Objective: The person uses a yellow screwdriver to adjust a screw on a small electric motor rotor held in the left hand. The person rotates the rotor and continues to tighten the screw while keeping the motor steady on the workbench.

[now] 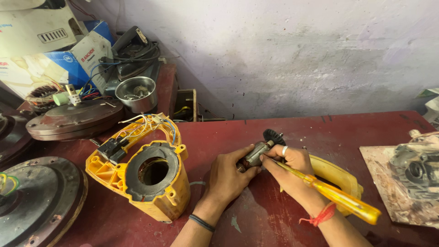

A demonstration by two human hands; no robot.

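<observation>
Two round metal motor covers lie at the far left of the red bench, out of my way, with a steel bowl and cardboard boxes behind them against the wall. Just right of those stands the yellow tool housing, tipped so its round opening faces me, with its loose coloured wires spilling over the far rim; I judge it sits there so the cavity stays in reach.

Next comes my left hand, resting on the bench and curled around the near end of the armature, thumb and fingers pinching it so it lies steady, its black fan end pointing far and right. My right hand is closed around the yellow-handled screwdriver, held like a pen, its tip touching the armature while the handle trails toward the near right. Under that wrist lies the other yellow housing half. At the far right a grey gear case sits on a worn board, well apart.
</observation>
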